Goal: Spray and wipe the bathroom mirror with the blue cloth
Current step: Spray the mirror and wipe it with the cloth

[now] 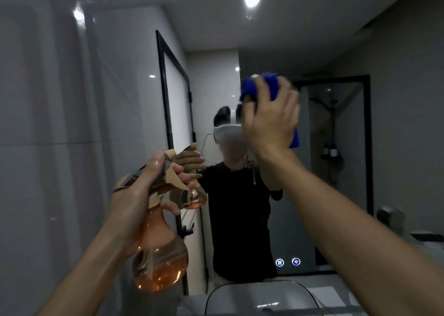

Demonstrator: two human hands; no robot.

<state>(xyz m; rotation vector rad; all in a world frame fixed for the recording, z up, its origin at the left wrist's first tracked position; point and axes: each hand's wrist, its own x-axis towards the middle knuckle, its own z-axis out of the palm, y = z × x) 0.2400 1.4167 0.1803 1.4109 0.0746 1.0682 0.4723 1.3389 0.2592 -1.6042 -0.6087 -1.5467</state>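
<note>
My right hand (pixel 270 121) presses the soft, bunched cloth (pixel 260 85) flat-palmed on the mirror (pixel 288 207); my left hand (pixel 144 195) grips the light, slick bottle (pixel 158 255) by its neck.

Lower right of the wall mirror (pixel 300 219) is bare glass. Glossy grey tiled wall (pixel 72 123) closes the left; white basin (pixel 259 296) sits below.

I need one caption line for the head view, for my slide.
Right hand presses blue cloth on bathroom mirror; left hand grips orange spray bottle.
</note>
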